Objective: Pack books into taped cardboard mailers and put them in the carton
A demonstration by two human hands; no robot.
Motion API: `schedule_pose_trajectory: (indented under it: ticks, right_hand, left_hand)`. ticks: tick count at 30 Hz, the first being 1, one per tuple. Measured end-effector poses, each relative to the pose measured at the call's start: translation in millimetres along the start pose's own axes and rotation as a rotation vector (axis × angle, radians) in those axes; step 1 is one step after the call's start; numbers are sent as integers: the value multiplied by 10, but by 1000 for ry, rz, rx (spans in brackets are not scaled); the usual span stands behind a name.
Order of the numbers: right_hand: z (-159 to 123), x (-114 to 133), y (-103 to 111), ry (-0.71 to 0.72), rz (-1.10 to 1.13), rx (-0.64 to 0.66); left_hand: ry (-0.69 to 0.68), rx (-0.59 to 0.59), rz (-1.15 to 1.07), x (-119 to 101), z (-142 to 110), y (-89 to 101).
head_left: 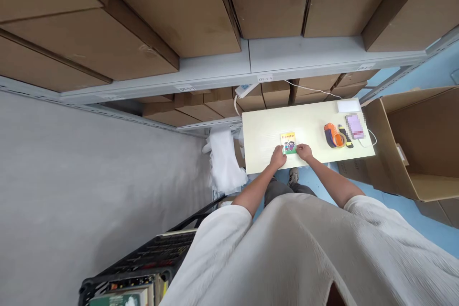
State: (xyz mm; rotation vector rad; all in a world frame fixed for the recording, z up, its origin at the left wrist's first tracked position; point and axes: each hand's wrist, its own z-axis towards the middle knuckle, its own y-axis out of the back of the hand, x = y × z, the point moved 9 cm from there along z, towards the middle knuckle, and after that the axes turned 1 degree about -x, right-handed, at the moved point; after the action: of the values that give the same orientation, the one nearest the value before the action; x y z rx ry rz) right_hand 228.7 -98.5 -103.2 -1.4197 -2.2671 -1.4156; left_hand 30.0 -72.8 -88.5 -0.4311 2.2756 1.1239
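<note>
A small booklet [289, 142] with a yellow and green cover and cartoon figures lies near the front edge of the pale table [265, 129]. My left hand [278, 157] grips its lower left corner, fingers curled at the edge. At its right edge, my right hand [304, 152] pinches the lower corner. Further right on the table are an orange tape dispenser [334, 136], a black and yellow cutter [345, 136] and a phone [355, 126] in a purple case.
Shelves [287, 60] stacked with cardboard boxes [186, 14] stand behind the table. A large open carton [394, 153] is at right. White packing wrap [225, 160] hangs at left. A black crate [143, 260] of books stands lower left. A power strip [246, 89] sits by the shelf.
</note>
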Motion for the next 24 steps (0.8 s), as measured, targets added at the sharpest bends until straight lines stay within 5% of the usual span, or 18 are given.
schedule_pose_trajectory:
  ticks: [11,19,24]
  right_hand:
    - [105,-387,368,-106,-107,-133]
    - [98,-347,310,-210,-1,-80]
    - [61,-195,324,-139,73,-94]
  left_hand:
    - [24,87,143,-28,-24,-74]
    - [7,78,168,-55,-43,-64]
    - [19,96,168,-61,-39,-81]
